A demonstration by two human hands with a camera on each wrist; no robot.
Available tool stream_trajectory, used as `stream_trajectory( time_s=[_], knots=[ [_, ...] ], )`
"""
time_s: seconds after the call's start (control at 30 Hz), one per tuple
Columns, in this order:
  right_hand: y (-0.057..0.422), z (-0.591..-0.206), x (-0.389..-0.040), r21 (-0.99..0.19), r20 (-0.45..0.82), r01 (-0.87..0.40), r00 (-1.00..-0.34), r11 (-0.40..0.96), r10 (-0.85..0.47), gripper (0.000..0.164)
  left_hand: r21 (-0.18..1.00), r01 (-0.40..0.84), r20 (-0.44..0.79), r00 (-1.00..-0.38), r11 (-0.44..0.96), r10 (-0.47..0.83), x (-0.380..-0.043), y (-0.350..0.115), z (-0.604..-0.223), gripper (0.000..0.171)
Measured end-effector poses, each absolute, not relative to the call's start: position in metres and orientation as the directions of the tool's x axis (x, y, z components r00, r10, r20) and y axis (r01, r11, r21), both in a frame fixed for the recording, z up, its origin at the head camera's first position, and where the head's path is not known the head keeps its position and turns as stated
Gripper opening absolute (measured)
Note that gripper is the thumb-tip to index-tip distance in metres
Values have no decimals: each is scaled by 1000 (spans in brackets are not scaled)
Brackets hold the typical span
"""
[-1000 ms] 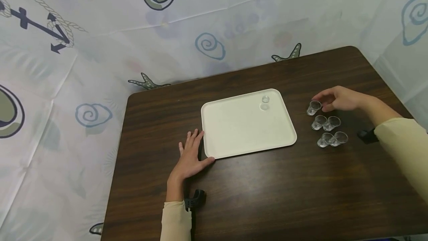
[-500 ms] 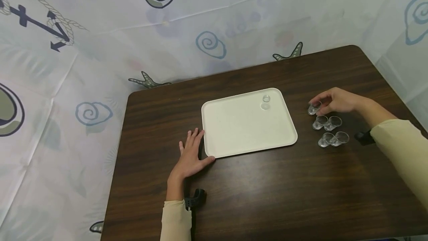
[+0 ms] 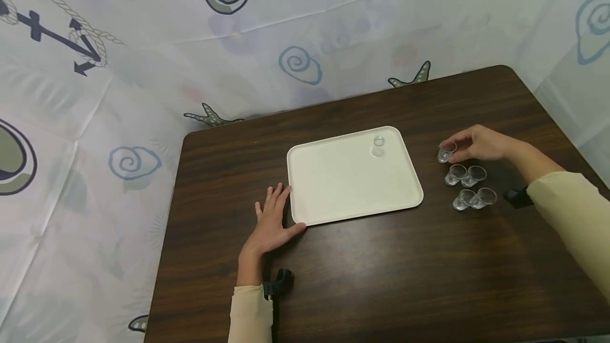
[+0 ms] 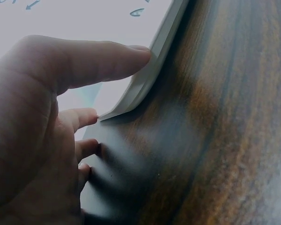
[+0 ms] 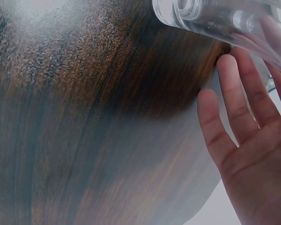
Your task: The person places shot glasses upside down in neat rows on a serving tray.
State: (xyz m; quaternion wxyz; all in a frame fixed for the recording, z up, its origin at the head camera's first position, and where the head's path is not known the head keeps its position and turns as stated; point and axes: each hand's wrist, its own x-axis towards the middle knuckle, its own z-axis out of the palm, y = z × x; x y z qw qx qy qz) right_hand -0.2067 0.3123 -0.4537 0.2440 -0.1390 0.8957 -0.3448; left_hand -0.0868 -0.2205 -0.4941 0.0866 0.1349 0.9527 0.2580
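My right hand (image 3: 481,143) pinches the rim of a small clear shot glass (image 3: 445,155) between thumb and forefinger, to the right of the tray. In the right wrist view that glass (image 5: 215,28) shows large at the top, tilted in the picture, with the other fingers (image 5: 232,96) spread loosely below it. My left hand (image 3: 268,229) lies with fingers spread at the near left corner of a white rectangular tray (image 3: 343,189). Its thumb (image 4: 107,61) rests on the tray's rim in the left wrist view. One shot glass (image 3: 378,143) stands in the tray's far right corner.
Just in front of my right hand, several more shot glasses stand in two short rows, the nearer holding a glass (image 3: 486,196) and the farther another glass (image 3: 476,174). A dark wood table (image 3: 381,279) carries everything, backed by a patterned white cloth (image 3: 343,68).
My right thumb and forefinger have come together on the rim of the farthest glass, which has barely shifted. The left hand and the tray have stayed put.
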Motion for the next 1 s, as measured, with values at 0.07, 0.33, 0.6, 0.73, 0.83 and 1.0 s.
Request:
stream_trajectory(
  time_s=[0.07, 0.33, 0.6, 0.73, 0.83, 1.0],
  knots=[
    [311, -452, -206, -677, -339, -79, -849, 732, -405, 51, 515, 212, -96, -949, 831, 302, -86, -220, -493, 94],
    [313, -444, -204, -657, -301, -61, -892, 751, -336, 49, 519, 215, -91, -948, 827, 304, -87, -221, -493, 93],
    [314, -437, -207, -651, -245, -58, -928, 757, -281, 48, 516, 220, -84, -949, 828, 304, -85, -222, -490, 94],
    [312, -434, -210, -638, -184, -67, -954, 767, -236, 49, 517, 220, -80, -950, 827, 303, -86, -222, -491, 93],
    [309, -432, -211, -635, -144, -68, -968, 770, -204, 50, 515, 225, -79, -948, 827, 307, -87, -222, -493, 93],
    [300, -427, -209, -649, -118, -73, -974, 757, -195, 49, 511, 224, -86, -947, 830, 309, -86, -222, -496, 93]
  ],
)
